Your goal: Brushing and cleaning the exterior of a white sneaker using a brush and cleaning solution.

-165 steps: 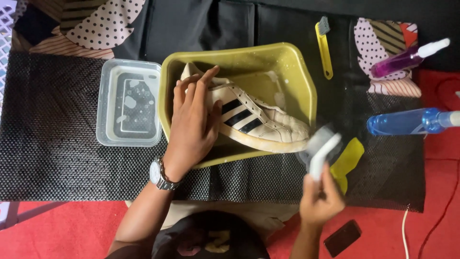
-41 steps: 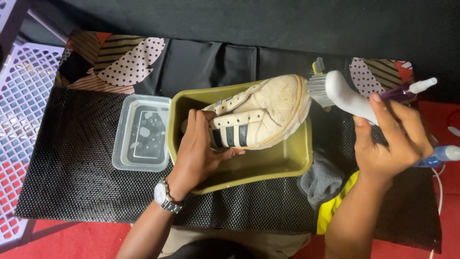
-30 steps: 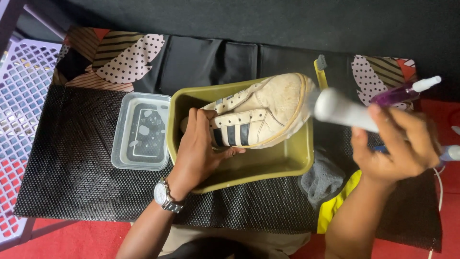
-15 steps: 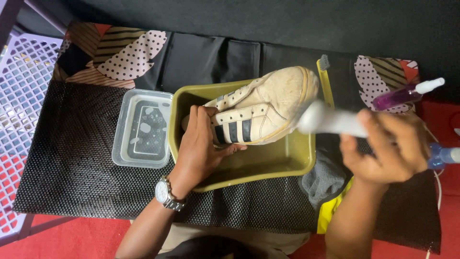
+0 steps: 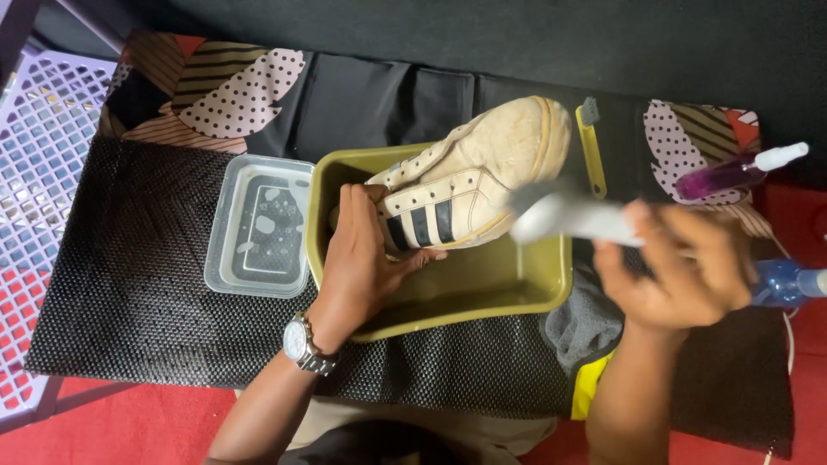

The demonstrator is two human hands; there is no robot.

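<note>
My left hand (image 5: 362,267) grips a dirty white sneaker with black stripes (image 5: 478,176) by its heel end and holds it tilted over an olive-green basin (image 5: 482,293), toe pointing up and right. My right hand (image 5: 680,267) is closed around the handle of a white scrub brush (image 5: 560,215), blurred with motion; its head is against the side of the sneaker's toe. A watch sits on my left wrist.
A clear plastic tub with water (image 5: 258,226) stands left of the basin on a black mesh mat (image 5: 138,284). A yellow-handled small brush (image 5: 591,146), a purple spray bottle (image 5: 732,172), a blue bottle (image 5: 788,282) and a grey cloth (image 5: 581,323) lie at the right. A lilac lattice basket (image 5: 39,172) is far left.
My right hand has brought the brush down and left, from beyond the sneaker's toe onto its side. My left hand keeps the sneaker tilted over the basin.
</note>
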